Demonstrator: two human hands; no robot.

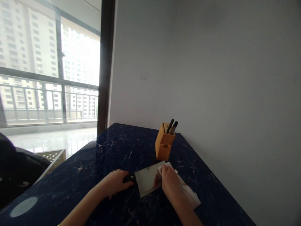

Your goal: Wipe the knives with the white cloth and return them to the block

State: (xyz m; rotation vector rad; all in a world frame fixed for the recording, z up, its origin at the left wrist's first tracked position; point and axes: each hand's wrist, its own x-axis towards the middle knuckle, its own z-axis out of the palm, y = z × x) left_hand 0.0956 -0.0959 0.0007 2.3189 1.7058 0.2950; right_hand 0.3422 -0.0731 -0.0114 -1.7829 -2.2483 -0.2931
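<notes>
A cleaver (147,180) with a broad shiny blade lies flat on the dark blue marbled table (113,147). My left hand (116,183) is closed round its black handle. My right hand (169,182) presses a white cloth (188,193) against the blade's right edge, fingers curled over the cloth. Behind them stands a wooden knife block (164,144) with two dark knife handles sticking out of its top.
A grey wall runs along the table's right side. A large window with a railing and tall buildings fills the left. A dark chair or bag (16,169) sits at the left edge, beside a perforated panel (53,157).
</notes>
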